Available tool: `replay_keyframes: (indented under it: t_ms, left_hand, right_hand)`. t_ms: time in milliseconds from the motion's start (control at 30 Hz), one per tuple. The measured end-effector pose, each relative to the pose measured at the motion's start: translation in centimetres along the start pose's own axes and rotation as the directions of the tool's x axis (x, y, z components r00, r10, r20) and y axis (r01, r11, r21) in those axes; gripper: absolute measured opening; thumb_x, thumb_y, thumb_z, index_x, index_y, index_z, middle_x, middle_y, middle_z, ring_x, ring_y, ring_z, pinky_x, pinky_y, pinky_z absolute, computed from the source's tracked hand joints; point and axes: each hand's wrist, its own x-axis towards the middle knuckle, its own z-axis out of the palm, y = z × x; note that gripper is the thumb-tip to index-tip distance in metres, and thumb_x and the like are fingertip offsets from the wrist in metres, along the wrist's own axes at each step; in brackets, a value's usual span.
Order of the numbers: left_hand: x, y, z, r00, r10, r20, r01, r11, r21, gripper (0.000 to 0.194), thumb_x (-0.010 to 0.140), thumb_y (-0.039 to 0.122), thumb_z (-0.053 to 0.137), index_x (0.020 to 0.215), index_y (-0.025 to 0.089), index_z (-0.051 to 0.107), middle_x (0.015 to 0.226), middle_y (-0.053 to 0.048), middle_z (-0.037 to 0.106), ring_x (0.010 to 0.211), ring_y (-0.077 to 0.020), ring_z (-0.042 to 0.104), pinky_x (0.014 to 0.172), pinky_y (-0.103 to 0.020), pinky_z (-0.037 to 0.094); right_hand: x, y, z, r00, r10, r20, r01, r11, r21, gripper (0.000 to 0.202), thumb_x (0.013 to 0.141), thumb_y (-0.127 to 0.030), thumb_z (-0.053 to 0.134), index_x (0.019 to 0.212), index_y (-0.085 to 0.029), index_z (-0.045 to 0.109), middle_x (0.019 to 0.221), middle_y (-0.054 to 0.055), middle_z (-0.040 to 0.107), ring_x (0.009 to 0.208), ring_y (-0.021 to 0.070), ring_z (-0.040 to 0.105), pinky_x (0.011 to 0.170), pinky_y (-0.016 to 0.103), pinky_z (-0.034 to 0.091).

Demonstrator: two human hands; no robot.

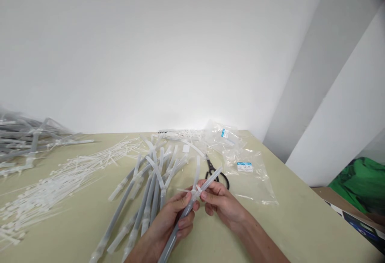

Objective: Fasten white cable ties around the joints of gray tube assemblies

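Left hand (171,215) round tube (172,240), greenish table (300,215), white wall (180,54), perhaps carton (338,200)

Left hand (170,215) curled, right hand (222,202) pinching just beside.

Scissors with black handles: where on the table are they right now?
The scissors lie right of centre in the head view, just beyond the right hand and left of the nearer clear bag.

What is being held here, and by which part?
A forked tube: the left hand grips its stem just below the fork; the right hand is at the fork, its exact hold cannot be told.
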Motion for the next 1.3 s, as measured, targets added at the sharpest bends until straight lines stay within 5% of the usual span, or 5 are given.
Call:
replay_keyframes:
  t_ms: [300, 500, 833, 1167, 1300]
  left_hand:
    - [-0.6, 0.0, 1.2, 0.993, 0.034, -0.114, -0.015, 0.987, 0.16, 0.049, 0.08, 0.038, 0.06, 0.122, 0.02, 0.042, 0.067, 0.004, 0.054, 0.03, -0.0014, 0.031, 0.027, -0.014, 0.022]
    - [-0.3, -0.1, 0.9, 0.986, 0.104, -0.133, -0.068, 0.966, 0.251, 0.067, 0.076, 0.043, 0.063, 0.131, 0.02, 0.033, 0.063, 0.004, 0.056, 0.028, -0.0025, 0.031, 0.027, -0.015, 0.024]
    - [-1.0, 0.7, 0.6, 0.993, -0.098, 0.069, 0.095, 0.994, 0.045, 0.024, 0.084, 0.034, 0.057, 0.102, 0.018, 0.052, 0.073, 0.002, 0.051, 0.033, 0.0019, 0.026, 0.028, -0.012, 0.017]
    - [-0.5, 0.5, 0.6, 0.979, 0.173, -0.111, -0.125, 0.932, 0.341, 0.072, 0.08, 0.042, 0.059, 0.137, 0.021, 0.02, 0.069, 0.004, 0.056, 0.029, -0.0024, 0.032, 0.026, -0.015, 0.025]
    - [-0.9, 0.8, 0.8, 0.958, 0.268, -0.105, -0.172, 0.824, 0.54, 0.069, 0.083, 0.043, 0.053, 0.139, 0.022, 0.018, 0.07, 0.004, 0.055, 0.029, -0.0028, 0.033, 0.026, -0.015, 0.024]
  right_hand:
    - [0.2, 0.3, 0.2, 0.998, -0.055, 0.002, 0.055, 0.997, -0.061, 0.028, 0.067, -0.032, 0.076, 0.083, -0.016, 0.06, 0.074, 0.005, 0.066, 0.059, 0.0153, 0.062, 0.038, 0.019, 0.026]
    - [0.4, 0.9, 0.5, 0.988, -0.059, -0.145, 0.052, 0.997, -0.057, 0.029, 0.067, -0.036, 0.076, 0.081, -0.014, 0.065, 0.052, -0.002, 0.056, 0.047, 0.0122, 0.055, 0.039, 0.02, 0.039]
    - [-0.3, 0.0, -0.5, 1.0, -0.021, 0.019, 0.022, 0.999, -0.045, 0.028, 0.064, -0.033, 0.078, 0.081, -0.017, 0.062, 0.07, 0.002, 0.064, 0.058, 0.0147, 0.061, 0.043, 0.022, 0.047]
    - [-0.4, -0.7, -0.5, 0.999, 0.051, 0.014, -0.052, 0.993, 0.102, 0.035, 0.067, -0.021, 0.071, 0.102, -0.02, 0.062, 0.079, 0.002, 0.062, 0.07, 0.0169, 0.061, 0.045, 0.022, 0.051]
    - [-0.2, -0.3, -0.9, 0.988, 0.156, -0.006, -0.154, 0.975, 0.161, 0.028, 0.077, -0.037, 0.062, 0.094, -0.015, 0.067, 0.084, 0.007, 0.062, 0.069, 0.0154, 0.058, 0.045, 0.022, 0.05]
